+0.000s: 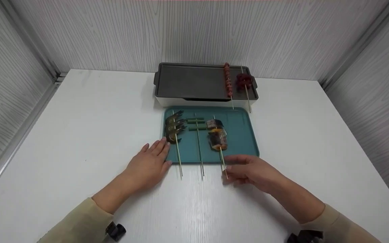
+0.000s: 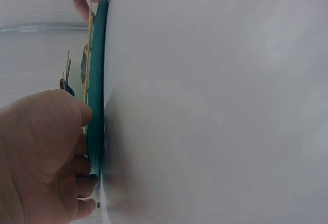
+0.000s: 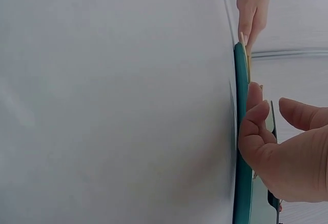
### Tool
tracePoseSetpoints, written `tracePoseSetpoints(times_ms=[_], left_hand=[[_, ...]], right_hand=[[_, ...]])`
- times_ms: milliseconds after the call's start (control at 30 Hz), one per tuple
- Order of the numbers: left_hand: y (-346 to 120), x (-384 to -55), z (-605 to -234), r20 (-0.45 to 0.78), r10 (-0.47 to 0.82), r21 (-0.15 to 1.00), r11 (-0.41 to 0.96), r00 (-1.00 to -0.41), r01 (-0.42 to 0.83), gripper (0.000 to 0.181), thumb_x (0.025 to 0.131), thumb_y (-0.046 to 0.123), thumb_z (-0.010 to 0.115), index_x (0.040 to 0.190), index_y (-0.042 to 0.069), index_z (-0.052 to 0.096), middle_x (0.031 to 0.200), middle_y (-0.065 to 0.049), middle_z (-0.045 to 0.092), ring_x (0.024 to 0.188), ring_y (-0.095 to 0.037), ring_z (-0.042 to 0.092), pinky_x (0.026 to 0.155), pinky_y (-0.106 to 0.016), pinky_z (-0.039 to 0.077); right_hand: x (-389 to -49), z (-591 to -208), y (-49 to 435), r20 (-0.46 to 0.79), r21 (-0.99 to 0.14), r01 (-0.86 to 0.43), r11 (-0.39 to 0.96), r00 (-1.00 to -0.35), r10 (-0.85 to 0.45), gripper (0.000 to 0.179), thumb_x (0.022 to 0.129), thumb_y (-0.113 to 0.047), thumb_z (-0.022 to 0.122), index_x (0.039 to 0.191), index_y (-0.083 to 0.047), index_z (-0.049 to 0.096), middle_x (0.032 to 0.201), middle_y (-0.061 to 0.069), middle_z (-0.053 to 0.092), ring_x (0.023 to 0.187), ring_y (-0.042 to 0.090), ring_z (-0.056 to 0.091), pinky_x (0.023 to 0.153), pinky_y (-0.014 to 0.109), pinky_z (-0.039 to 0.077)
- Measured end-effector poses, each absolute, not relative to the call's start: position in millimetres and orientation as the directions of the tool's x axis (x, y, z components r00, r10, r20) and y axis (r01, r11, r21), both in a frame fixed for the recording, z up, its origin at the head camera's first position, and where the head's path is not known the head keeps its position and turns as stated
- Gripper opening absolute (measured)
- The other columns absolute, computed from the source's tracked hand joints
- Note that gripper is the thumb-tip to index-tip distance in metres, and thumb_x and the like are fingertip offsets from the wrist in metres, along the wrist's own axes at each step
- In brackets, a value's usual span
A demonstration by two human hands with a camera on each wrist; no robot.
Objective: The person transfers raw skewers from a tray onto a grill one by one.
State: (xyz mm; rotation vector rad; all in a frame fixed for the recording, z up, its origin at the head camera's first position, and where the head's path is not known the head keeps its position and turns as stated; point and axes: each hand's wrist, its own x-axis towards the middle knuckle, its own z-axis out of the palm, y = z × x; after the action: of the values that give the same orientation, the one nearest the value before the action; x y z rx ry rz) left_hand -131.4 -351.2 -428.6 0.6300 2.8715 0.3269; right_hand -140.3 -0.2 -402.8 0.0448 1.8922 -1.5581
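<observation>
- Fish skewer point(image 1: 218, 137): on the teal tray point(image 1: 243, 135), right of tray center. Long axis runs near-far; bare ends point at the person, overhanging the near rim, near end angled slightly right.
- Right hand point(image 1: 250, 170): at those bare ends, fingers partly curled, thumb apart from them in the right wrist view. Can't tell if the sticks are pinched; lower fingers blurred.
- Left hand point(image 1: 147, 165): fingers extended, gripping nothing, tips at the tray's left edge.
- Same tray, leftward: green-stalk skewer point(image 1: 197, 128), then shrimp skewer point(image 1: 174, 130); roughly parallel, bare ends also overhanging.
- Behind tray: dark griddle point(image 1: 187, 81) with a red beaded skewer point(image 1: 228, 81) and a dark-red skewer point(image 1: 244, 81).
- Wrist views: tray edge-on, food mostly hidden.
</observation>
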Motion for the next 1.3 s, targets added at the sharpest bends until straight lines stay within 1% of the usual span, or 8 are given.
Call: tracePoseSetpoints(times_ms=[167,367,633,733,933,1067,1300], left_hand=[[-350.9,-131.4,-428.2,-0.131,0.429,0.251,0.887,-0.894,0.389,0.065,0.115,0.036,0.043,0.163,-0.007,0.031,0.172,-0.023,0.024,0.158,-0.04,0.027,0.126,-0.06,0.023],[-350.9,-131.6,-428.6,-0.124,0.434,0.246,0.885,-0.892,0.396,0.065,0.115,0.036,0.043,0.163,-0.007,0.032,0.172,-0.024,0.024,0.158,-0.04,0.028,0.125,-0.06,0.024],[-350.6,-129.4,-426.1,-0.11,0.435,0.28,0.876,-0.893,0.392,0.063,0.115,0.033,0.044,0.161,-0.009,0.034,0.17,-0.026,0.027,0.157,-0.042,0.029,0.125,-0.062,0.024],[-350.3,-129.7,-426.2,-0.115,0.433,0.277,0.878,-0.894,0.389,0.064,0.115,0.034,0.044,0.162,-0.008,0.033,0.171,-0.025,0.026,0.157,-0.041,0.028,0.125,-0.061,0.023],[-350.1,-130.3,-426.9,-0.119,0.426,0.276,0.882,-0.897,0.382,0.064,0.115,0.035,0.044,0.162,-0.008,0.033,0.171,-0.025,0.026,0.157,-0.041,0.028,0.125,-0.061,0.024],[-350.0,-130.6,-427.5,-0.112,0.429,0.266,0.882,-0.896,0.389,0.064,0.115,0.035,0.044,0.161,-0.008,0.034,0.17,-0.025,0.027,0.157,-0.041,0.029,0.124,-0.062,0.025],[-349.9,-131.0,-427.1,-0.121,0.428,0.266,0.883,-0.896,0.386,0.064,0.115,0.035,0.044,0.162,-0.007,0.033,0.171,-0.024,0.026,0.157,-0.041,0.028,0.125,-0.061,0.024]], right_hand=[[-140.1,-397.9,-1.7,-0.509,-0.857,0.42,0.299,-0.781,-0.363,0.054,0.1,-0.02,0.076,0.146,0.002,0.06,0.121,0.01,0.074,0.108,0.019,0.071,0.089,0.031,0.055],[-139.2,-396.0,-1.0,-0.488,-0.871,0.414,0.264,-0.79,-0.372,0.052,0.1,-0.014,0.075,0.145,0.008,0.059,0.118,0.009,0.072,0.104,0.017,0.071,0.088,0.028,0.055],[-138.4,-393.6,1.3,-0.475,-0.879,0.404,0.255,-0.79,-0.387,0.054,0.101,-0.013,0.073,0.148,0.008,0.055,0.13,0.014,0.069,0.107,0.016,0.069,0.091,0.027,0.053],[-138.6,-393.5,1.9,-0.475,-0.879,0.402,0.256,-0.791,-0.386,0.054,0.102,-0.013,0.072,0.148,0.008,0.055,0.132,0.015,0.069,0.108,0.016,0.069,0.093,0.028,0.053],[-139.0,-393.5,2.3,-0.471,-0.881,0.397,0.258,-0.797,-0.379,0.052,0.101,-0.012,0.072,0.148,0.007,0.057,0.132,0.016,0.069,0.109,0.017,0.07,0.093,0.029,0.053],[-138.5,-391.5,2.9,-0.468,-0.882,0.392,0.263,-0.799,-0.378,0.053,0.101,-0.013,0.073,0.148,0.006,0.057,0.133,0.017,0.069,0.11,0.017,0.069,0.097,0.031,0.053],[-134.5,-382.4,4.9,-0.445,-0.893,0.37,0.256,-0.805,-0.391,0.053,0.102,-0.011,0.071,0.149,0.008,0.055,0.128,0.016,0.07,0.108,0.017,0.07,0.099,0.032,0.052]])
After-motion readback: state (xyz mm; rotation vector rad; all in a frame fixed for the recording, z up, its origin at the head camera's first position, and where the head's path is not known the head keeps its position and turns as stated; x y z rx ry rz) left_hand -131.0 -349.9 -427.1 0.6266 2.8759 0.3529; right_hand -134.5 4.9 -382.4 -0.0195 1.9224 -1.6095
